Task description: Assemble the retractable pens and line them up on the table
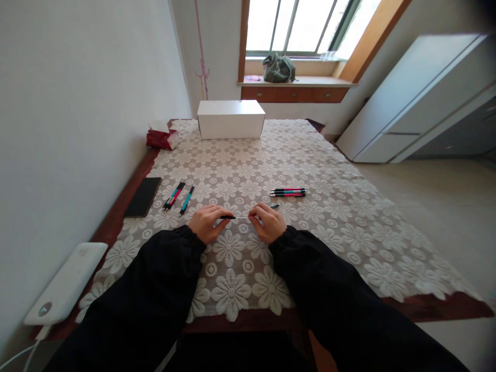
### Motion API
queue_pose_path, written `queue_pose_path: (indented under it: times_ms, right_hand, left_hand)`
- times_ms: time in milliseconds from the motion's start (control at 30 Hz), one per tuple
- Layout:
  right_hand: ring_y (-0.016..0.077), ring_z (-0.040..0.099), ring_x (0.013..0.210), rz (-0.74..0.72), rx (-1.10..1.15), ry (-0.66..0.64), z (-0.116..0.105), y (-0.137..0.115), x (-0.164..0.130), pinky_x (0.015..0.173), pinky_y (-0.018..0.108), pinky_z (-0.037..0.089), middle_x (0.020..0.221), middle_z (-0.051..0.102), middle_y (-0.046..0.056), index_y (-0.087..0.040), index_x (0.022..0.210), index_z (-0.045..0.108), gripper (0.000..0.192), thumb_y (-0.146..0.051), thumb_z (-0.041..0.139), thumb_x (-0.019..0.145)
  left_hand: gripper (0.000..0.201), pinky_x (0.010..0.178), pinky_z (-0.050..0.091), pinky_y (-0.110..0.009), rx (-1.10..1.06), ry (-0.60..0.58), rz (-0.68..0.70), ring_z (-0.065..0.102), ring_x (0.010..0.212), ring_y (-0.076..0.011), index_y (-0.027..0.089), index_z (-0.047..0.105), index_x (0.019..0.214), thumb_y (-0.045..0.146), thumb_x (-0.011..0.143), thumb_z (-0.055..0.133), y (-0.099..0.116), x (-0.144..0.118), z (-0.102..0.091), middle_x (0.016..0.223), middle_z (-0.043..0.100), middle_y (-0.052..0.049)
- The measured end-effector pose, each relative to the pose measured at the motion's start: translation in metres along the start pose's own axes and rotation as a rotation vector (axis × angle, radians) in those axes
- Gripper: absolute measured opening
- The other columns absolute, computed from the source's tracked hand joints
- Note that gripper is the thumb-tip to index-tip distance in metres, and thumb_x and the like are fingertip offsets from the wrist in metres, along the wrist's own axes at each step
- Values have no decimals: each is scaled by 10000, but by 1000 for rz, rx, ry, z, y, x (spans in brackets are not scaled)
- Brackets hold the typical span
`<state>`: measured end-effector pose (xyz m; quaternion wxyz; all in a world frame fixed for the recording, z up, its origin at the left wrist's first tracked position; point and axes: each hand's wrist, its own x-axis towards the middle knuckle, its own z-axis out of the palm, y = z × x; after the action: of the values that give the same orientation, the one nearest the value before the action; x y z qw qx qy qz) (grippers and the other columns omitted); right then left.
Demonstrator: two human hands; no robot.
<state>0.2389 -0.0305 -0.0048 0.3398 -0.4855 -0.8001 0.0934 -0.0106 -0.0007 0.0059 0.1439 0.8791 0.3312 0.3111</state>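
Note:
Close to the table's near side, my left hand (206,223) pinches a short black pen barrel part (228,217). A thin pale rod, looking like a pen refill (242,217), spans the gap from that black part to my right hand (268,222). The fingertips of my right hand are closed on the rod's other end. Just beyond the right knuckles lies a small pen piece (275,205), partly covered by the hand. Several pens (289,192) lie side by side farther off on the right. More pens (174,196) and a single teal-and-black pen (187,199) rest to the left.
A lace flower tablecloth (248,170) covers the table. Along the left edge are a dark notebook (143,197), a white power bank (66,283) with a cable, and a red tissue pack (161,139). A white box (231,120) stands at the far end.

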Motion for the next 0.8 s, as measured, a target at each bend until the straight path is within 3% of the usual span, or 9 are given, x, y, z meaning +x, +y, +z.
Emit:
queue_pose_path:
  times_ms: [233,600,800]
  right_hand:
    - [162,642,741,-115,65,-143,9,3,-4,692,253,468,842,698,35,-219,971,622,171,-271,464,1014]
    - [165,664,775,-179,219,-152,9,2,-2,744,258,511,870,708,48,-217,979,630,173,-275,473,1025]
    - [147,626,703,-147,251,-146,10,0,-4,705,238,486,760,652,5,-215,1089,617,134,-228,528,989]
  left_hand:
    - [165,868,550,-355,-26,-50,83,702,925,-192,234,701,1087,268,959,603,-4,-1,5,1003,764,-37]
    - [141,862,588,-325,-195,4,59,699,909,-180,214,718,1047,286,942,657,7,-2,5,931,749,-49]
    - [156,843,597,-307,-244,-12,45,706,895,-176,197,699,1063,269,928,669,17,-2,6,933,738,-55]
